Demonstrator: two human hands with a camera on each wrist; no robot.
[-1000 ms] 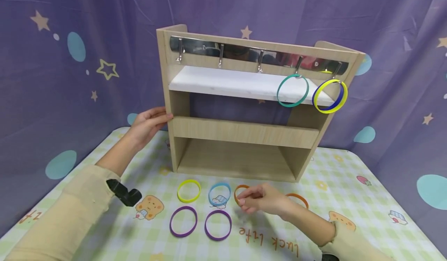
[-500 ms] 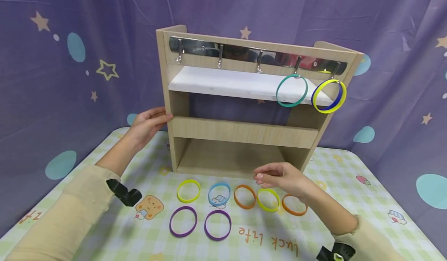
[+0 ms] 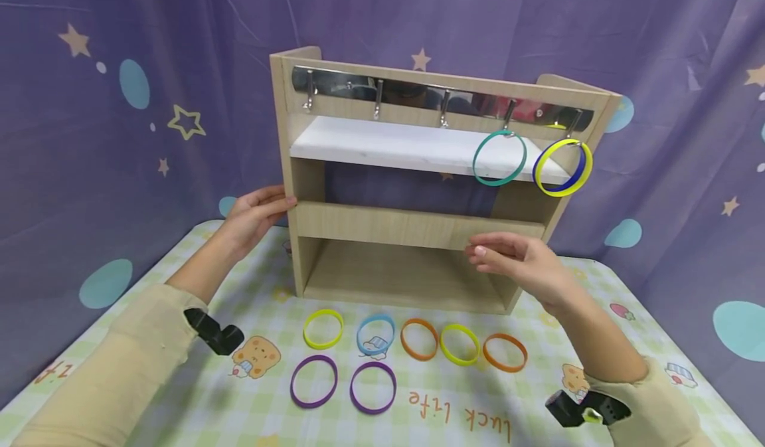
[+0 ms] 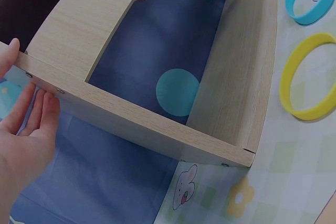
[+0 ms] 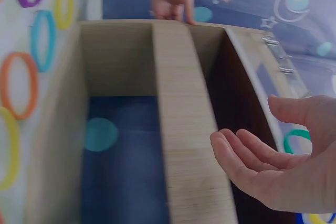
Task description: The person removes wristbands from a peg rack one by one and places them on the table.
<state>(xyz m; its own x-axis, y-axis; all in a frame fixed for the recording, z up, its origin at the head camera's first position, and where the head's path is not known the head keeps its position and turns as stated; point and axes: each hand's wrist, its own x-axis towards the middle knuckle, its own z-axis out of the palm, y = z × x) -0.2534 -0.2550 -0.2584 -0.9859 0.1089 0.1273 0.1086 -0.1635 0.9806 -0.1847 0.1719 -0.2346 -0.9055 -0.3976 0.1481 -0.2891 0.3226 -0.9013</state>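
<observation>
My left hand point(image 3: 254, 218) rests against the left side panel of the wooden shelf unit point(image 3: 418, 224), its thumb at the front edge and fingers on the outer face. My right hand point(image 5: 278, 161) hovers before the shelf's middle board, thumb apart from the loosely bent fingers, nothing between them. A green silicone wristband point(image 3: 499, 181) hangs from one hook; yellow point(image 3: 554, 192) and dark blue point(image 3: 582, 165) wristbands share the rightmost hook. On the table lie a yellow wristband point(image 3: 323, 344), a light blue wristband point(image 3: 376, 352), an orange wristband point(image 3: 419, 357) and several others, two of them purple.
A shiny hook rail point(image 3: 412, 91) with several hooks runs along the shelf's top front, above a white shelf board point(image 3: 382, 143). The checked tablecloth point(image 3: 227, 407) covers the table. A purple curtain point(image 3: 179, 28) hangs behind and at both sides.
My right hand has risen from the orange wristband on the table, up and rightward to the front of the middle board. The left hand stays on the side panel.
</observation>
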